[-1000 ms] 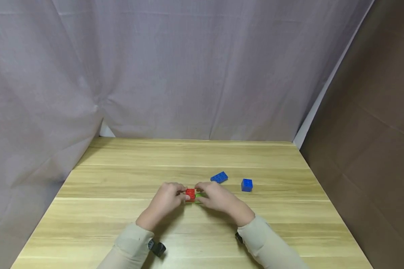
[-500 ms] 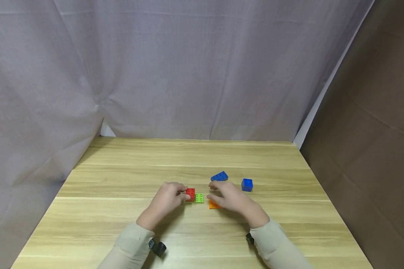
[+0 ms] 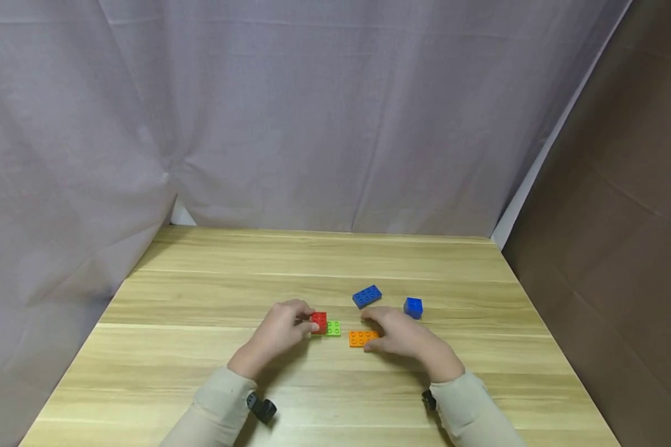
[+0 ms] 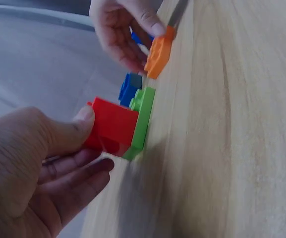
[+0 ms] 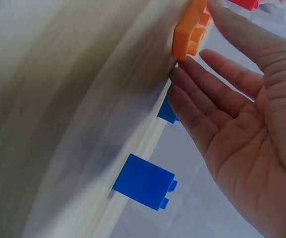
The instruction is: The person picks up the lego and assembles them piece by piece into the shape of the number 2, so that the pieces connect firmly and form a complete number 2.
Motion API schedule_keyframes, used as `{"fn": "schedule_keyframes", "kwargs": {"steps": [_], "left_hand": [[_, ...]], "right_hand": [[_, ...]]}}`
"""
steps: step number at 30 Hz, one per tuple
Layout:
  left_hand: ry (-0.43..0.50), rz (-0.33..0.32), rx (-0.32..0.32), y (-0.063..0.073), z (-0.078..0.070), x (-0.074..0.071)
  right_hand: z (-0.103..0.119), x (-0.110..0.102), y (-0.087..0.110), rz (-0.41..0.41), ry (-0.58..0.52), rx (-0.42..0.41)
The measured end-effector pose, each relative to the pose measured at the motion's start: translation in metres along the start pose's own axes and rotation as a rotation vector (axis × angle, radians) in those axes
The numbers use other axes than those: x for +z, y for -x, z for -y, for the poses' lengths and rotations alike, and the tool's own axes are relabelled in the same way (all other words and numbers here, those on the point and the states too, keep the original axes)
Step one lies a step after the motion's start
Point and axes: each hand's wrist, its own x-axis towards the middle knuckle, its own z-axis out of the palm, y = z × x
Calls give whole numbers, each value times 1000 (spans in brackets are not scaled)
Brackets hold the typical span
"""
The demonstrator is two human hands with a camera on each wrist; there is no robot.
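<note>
My left hand (image 3: 276, 335) pinches a red toy building brick (image 4: 115, 120), its thumb on the near side. The brick sits on the left end of a flat green building brick (image 3: 333, 328), whose studs show to the right. My right hand (image 3: 407, 338) is over the right part of a flat orange building brick (image 3: 360, 338), fingers spread and loosely bent. In the right wrist view the thumb comes close to the orange brick, while the other fingers stand apart from it; whether the thumb touches it I cannot tell.
Behind the hands lies a flat blue building brick (image 3: 367, 296). A taller blue brick (image 3: 413, 308) stands to its right, just beyond the right hand. The wooden table (image 3: 246, 254) ends at a grey curtain (image 3: 291, 124) at the back.
My right hand has left the green brick and moved right to the orange brick, uncovering the green studs and then more of the orange brick. The left hand stays on the red brick.
</note>
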Motion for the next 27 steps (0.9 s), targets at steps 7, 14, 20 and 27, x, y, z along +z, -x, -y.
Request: {"fn": "schedule_keyframes", "kwargs": {"steps": [7, 14, 20, 27], "left_hand": [[72, 10, 13, 1, 6, 0], [48, 21, 41, 0, 7, -1], [71, 39, 6, 1, 7, 0], [77, 44, -16, 1, 7, -1]], "right_hand": [[-4, 5, -2, 2, 75, -36], [-4, 6, -5, -14, 85, -43], [0, 4, -7, -29, 24, -22], [4, 2, -11, -41, 25, -47]]}}
